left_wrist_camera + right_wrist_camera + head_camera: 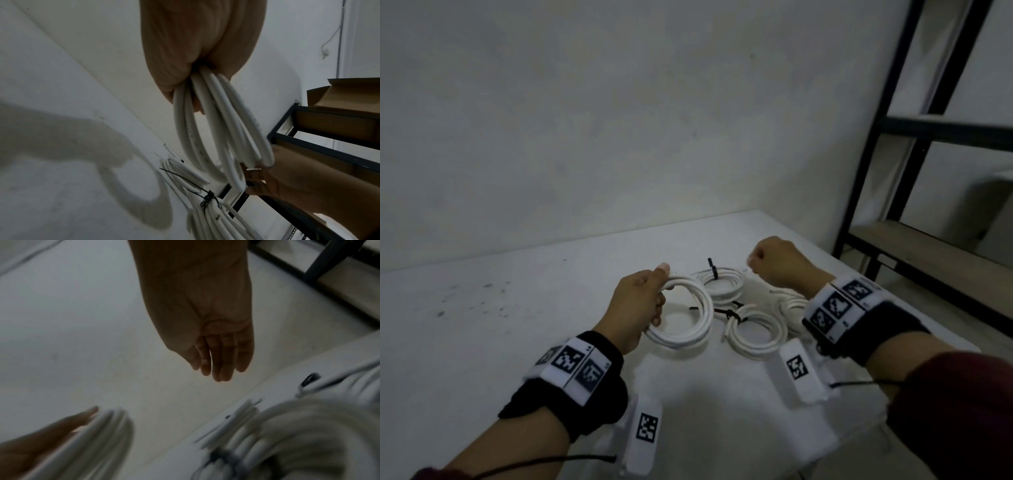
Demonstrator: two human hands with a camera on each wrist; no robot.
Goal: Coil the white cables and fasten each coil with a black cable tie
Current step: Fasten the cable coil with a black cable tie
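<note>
so far i count two tied coils [723, 282] on the table [517, 325]; my left hand [637, 301] grips an untied coil [683, 317], my right hand [779, 262] looks curled, empty.

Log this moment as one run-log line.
left hand: grips untied white coil, lifted | right hand: fingers curled, contents unclear | tied coils on table | step: tie pending

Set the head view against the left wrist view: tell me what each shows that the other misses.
Only the head view shows both wristbands, the white table and three more coils lying on it. Only the left wrist view shows a cardboard box on the black shelf. Both show the left hand gripping an untied white cable coil and a coil fastened with a black cable tie.
</note>
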